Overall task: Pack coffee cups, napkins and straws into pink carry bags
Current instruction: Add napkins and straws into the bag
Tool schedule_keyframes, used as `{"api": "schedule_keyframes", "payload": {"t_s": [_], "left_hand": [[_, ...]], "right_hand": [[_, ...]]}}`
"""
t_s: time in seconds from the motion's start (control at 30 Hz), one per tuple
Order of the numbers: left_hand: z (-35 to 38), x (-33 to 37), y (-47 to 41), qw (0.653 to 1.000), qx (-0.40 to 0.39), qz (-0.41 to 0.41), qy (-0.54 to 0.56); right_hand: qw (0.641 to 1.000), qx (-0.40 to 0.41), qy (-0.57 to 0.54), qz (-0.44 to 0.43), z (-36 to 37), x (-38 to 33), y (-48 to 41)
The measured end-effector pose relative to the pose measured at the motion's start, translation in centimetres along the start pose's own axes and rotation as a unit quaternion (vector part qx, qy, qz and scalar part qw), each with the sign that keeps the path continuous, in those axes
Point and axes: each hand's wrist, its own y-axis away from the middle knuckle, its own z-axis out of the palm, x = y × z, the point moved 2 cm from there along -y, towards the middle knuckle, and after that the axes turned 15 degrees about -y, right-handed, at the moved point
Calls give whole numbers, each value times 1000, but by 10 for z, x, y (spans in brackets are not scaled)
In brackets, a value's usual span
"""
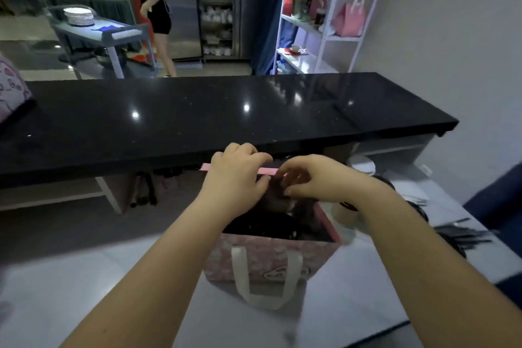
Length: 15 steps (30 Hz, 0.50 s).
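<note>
At centre frame both hands, left and right, pinch the far rim of the bag; it looks light and floppy, best lifted by its handle.

Below the left hand the carry bag is pink, white-patterned, with a cream handle. The worktop beyond is glossy black

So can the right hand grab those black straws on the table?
Probably yes. The right hand is busy at the pink bag rim, but the black straws lie uncovered just to its right, nothing between.
</note>
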Motion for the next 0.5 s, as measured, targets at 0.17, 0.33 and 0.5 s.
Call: {"api": "schedule_keyframes", "payload": {"t_s": [0.17, 0.33, 0.5], "left_hand": [[-3, 59, -46, 995, 12, 99, -3], [4, 128, -107, 983, -4, 179, -26], [44, 202, -158, 969, -32, 232, -76]], "right_hand": [[988, 152, -19, -16, -49, 30, 45], [967, 255, 4, 10, -109, 86, 83], [948, 314, 30, 54, -166, 165, 111]]}}
